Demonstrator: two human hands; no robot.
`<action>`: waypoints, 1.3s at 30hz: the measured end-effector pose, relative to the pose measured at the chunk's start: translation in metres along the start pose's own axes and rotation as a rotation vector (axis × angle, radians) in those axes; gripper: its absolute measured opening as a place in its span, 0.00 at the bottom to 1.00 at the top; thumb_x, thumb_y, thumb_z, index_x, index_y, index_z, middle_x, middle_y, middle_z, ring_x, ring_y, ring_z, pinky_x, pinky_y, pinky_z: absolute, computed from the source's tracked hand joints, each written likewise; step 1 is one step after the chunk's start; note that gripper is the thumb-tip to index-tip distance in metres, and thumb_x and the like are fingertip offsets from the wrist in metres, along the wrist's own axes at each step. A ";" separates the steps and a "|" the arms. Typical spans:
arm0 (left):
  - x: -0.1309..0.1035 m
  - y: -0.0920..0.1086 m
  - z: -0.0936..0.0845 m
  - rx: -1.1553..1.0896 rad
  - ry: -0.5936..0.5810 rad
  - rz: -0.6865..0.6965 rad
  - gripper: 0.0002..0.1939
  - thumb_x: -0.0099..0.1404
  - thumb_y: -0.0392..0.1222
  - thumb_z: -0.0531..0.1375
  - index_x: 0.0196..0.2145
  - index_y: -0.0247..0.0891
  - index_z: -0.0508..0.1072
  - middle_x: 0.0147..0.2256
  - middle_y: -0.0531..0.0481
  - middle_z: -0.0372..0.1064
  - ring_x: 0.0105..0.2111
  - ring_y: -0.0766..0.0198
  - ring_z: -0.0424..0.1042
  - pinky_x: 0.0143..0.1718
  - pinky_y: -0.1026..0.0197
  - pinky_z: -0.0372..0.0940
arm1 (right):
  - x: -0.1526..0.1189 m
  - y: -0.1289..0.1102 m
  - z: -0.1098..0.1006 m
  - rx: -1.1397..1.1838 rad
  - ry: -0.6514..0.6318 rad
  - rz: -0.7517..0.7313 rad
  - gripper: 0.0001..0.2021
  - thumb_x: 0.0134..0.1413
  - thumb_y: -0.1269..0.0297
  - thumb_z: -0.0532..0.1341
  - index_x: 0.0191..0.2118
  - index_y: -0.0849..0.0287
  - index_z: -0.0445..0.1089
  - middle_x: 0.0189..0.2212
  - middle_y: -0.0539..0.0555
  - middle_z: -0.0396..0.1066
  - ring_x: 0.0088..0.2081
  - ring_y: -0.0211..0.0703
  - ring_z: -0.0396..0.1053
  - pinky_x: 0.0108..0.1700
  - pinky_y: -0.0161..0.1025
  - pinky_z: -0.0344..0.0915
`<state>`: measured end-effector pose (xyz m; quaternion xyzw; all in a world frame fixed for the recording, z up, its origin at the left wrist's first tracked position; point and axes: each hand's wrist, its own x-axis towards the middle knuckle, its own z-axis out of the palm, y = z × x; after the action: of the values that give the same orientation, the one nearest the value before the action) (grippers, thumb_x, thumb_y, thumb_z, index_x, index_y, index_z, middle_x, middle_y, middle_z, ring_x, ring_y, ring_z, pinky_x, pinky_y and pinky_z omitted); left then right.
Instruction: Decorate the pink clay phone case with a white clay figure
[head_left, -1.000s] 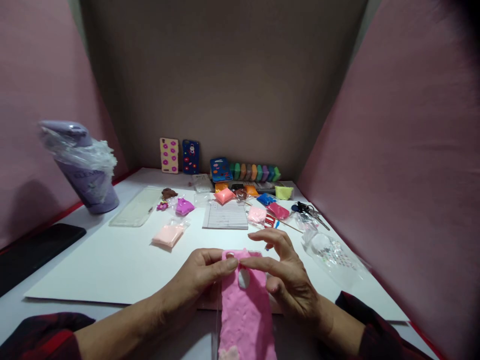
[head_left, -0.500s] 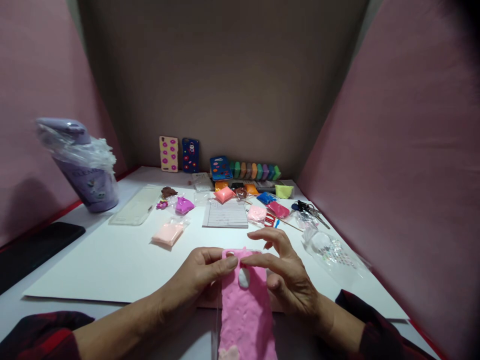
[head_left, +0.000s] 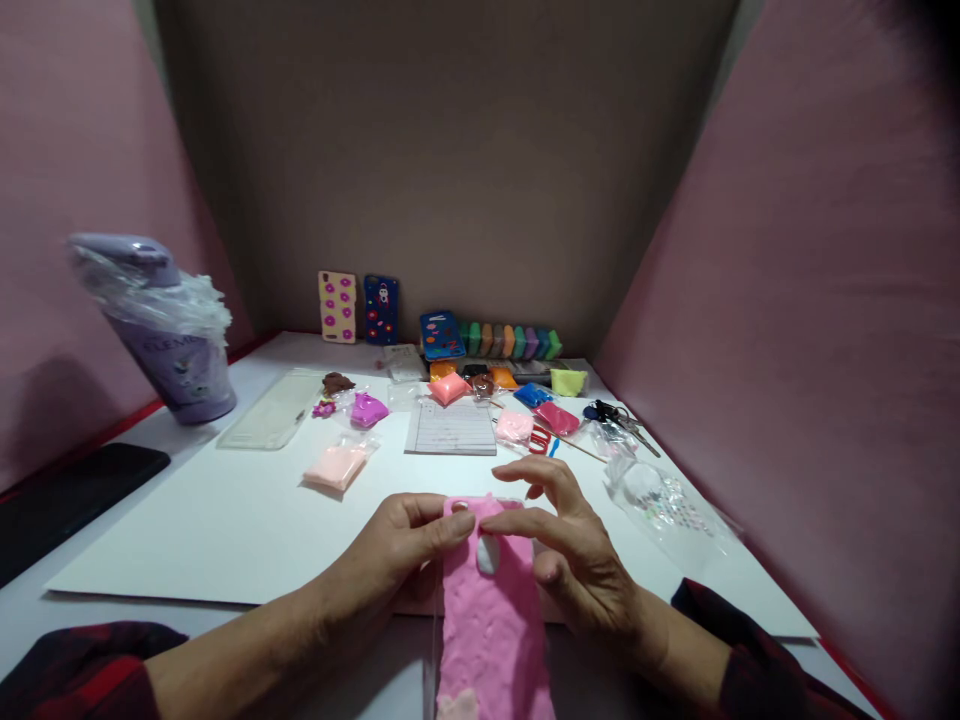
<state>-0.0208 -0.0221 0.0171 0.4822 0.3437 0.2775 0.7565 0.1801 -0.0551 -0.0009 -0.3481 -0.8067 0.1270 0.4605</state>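
A purple bottle [head_left: 176, 375] stands left; keys [head_left: 628, 425] lie right.

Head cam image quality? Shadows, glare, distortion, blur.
Head view: dim back wall, black top-right corner; bottle leans outward, likely wide-angle stretch, its wrap glinting; shadow on left wall. Head view, nearer: pink case shaded along its right side; notepad text too small to read.
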 end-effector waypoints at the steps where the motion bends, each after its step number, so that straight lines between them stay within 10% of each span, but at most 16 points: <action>1: 0.000 0.000 0.000 -0.004 0.001 0.002 0.21 0.48 0.58 0.67 0.24 0.34 0.74 0.13 0.59 0.52 0.15 0.71 0.53 0.20 0.65 0.50 | 0.000 0.000 0.000 0.002 0.000 0.004 0.25 0.61 0.43 0.45 0.45 0.51 0.73 0.51 0.56 0.59 0.52 0.54 0.56 0.49 0.50 0.57; 39: -0.004 0.007 0.003 -0.006 0.012 -0.013 0.21 0.48 0.57 0.67 0.21 0.35 0.71 0.12 0.60 0.50 0.14 0.74 0.47 0.18 0.65 0.45 | 0.000 -0.002 -0.001 -0.020 0.046 -0.018 0.24 0.62 0.45 0.46 0.45 0.52 0.74 0.49 0.58 0.62 0.50 0.53 0.58 0.45 0.50 0.60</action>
<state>-0.0211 -0.0242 0.0256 0.4759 0.3506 0.2768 0.7576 0.1800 -0.0564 0.0001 -0.3484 -0.8001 0.1068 0.4765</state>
